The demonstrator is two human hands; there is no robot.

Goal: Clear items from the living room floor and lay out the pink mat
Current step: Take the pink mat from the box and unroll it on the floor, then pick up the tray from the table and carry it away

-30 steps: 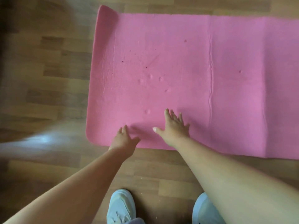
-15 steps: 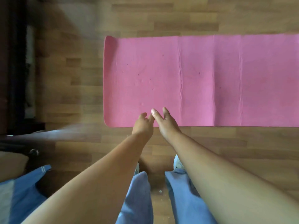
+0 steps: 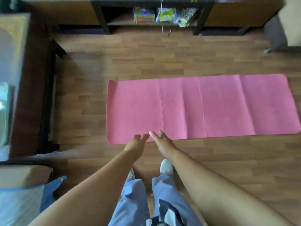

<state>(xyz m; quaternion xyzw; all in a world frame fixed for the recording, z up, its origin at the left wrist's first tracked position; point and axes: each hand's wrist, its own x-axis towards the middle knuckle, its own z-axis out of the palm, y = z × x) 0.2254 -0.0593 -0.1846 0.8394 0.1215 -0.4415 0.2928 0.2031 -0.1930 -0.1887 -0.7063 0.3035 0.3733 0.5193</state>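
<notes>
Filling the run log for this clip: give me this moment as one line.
pink mat: flat on floor, creased | left hand: empty, fingers relaxed | right hand: empty, fingers straight | both above near mat edge | contact: unclear

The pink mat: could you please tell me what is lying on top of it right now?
Nothing lies on the pink mat; only creases and small dark specks show. The left hand and right hand overlap its near edge in view; contact is unclear.

A single head-worn wide-angle view looks steeply down and forward from standing height. It takes in the person's own legs and shoes at the bottom edge, the pink mat (image 3: 195, 108) across the floor (image 3: 130, 62) mid-frame, and a dark shelf unit (image 3: 151, 17) along the top edge.
</notes>
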